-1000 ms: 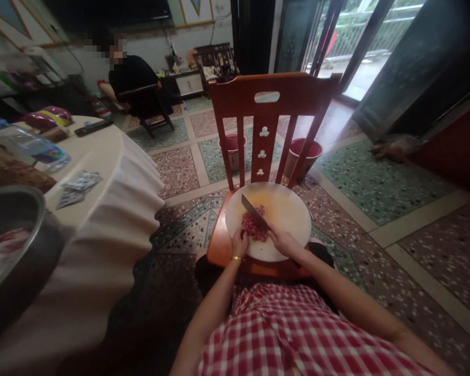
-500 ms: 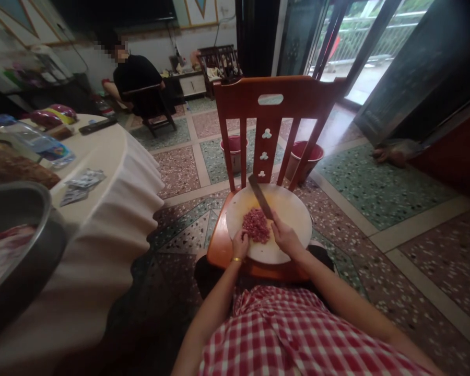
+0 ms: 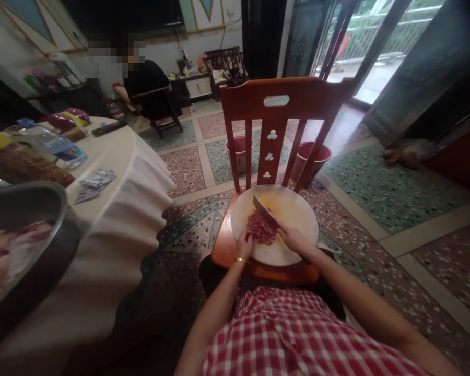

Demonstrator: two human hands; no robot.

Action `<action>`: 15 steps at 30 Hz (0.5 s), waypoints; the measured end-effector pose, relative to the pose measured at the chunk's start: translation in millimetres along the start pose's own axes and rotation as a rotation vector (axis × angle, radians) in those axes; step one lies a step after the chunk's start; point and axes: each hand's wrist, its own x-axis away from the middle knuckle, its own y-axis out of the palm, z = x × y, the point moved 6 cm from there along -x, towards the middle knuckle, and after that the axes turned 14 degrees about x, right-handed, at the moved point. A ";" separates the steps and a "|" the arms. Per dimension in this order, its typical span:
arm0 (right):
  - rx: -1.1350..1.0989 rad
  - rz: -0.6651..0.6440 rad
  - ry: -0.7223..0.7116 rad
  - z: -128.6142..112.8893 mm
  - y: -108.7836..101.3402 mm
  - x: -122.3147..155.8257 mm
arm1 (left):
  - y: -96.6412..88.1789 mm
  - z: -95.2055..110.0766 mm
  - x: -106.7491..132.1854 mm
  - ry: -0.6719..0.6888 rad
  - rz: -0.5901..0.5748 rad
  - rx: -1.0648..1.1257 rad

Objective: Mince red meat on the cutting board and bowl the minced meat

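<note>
A round white cutting board (image 3: 297, 219) lies on the seat of a wooden chair, with a heap of chopped red meat (image 3: 260, 231) on its left half. My right hand (image 3: 293, 239) is closed round the handle of a cleaver (image 3: 265, 212). The blade slants up and left across the far side of the meat. At the near left edge of the heap is my left hand (image 3: 245, 243), wearing a gold bracelet; its fingers are curled in, and whatever may be inside them is hidden.
The chair's tall back (image 3: 274, 104) rises beyond the board. Two bins (image 3: 311, 162) stand behind it. To my left, a cloth-covered table (image 3: 113, 156) carries a metal basin (image 3: 62, 219) of raw meat, a plastic bottle (image 3: 68, 149) and packets. A person (image 3: 147, 78) sits farther back.
The cleaver blade has come down and tilted lower over the meat. My left hand stays beside the heap. The view has turned slightly to the left.
</note>
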 end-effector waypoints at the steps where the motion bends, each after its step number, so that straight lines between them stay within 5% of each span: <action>1: -0.009 0.052 -0.007 -0.8 -5.8 0.2 | -0.1 -1.3 -0.5 -0.019 0.001 0.029; 4: -0.027 0.168 0.018 1.6 -13.8 1.8 | -3.4 -4.0 -3.9 -0.059 0.023 0.115; 7: -0.001 0.049 0.045 10.8 3.7 2.0 | -18.8 -5.4 -15.7 -0.067 0.085 0.181; 11: -0.027 0.051 0.032 19.3 13.8 2.7 | -66.9 -13.0 -51.2 -0.135 0.268 0.195; 15: -0.044 0.021 0.042 20.3 22.8 5.1 | -109.9 -21.0 -97.1 -0.171 0.307 -0.151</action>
